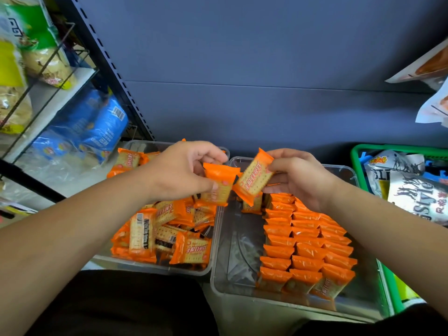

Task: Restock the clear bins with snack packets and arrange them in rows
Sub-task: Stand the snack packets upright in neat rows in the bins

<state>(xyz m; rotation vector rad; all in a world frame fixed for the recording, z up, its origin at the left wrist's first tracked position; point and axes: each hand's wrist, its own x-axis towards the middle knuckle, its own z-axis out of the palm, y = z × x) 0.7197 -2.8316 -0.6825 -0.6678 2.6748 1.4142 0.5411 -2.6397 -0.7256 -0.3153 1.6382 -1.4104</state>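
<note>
Left grip [179, 170] pinches one orange packet [219, 187] and right grip [295, 175] pinches a second packet [253, 178], right where the bins meet. Guessing they're going upright beside the rows [308, 241] in the right bin [242, 251]. The loose pile [164, 229] sits in the left bin [150, 267].

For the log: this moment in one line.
left grip pinches packet; right grip pinches second packet; left bin: loose pile; right bin: partial rows

Mid-frame: left hand [180, 170] pinches an orange packet [219, 186]. Right hand [295, 175] pinches a second packet [254, 177], tilted, just beside the first, over the gap between the bins. Lower-left bin [155, 267]: jumbled loose pile [167, 229]. Lower-right bin [232, 238]: neat upright rows [308, 241] filling its right part. Green basket [355, 161] at right edge.
</note>
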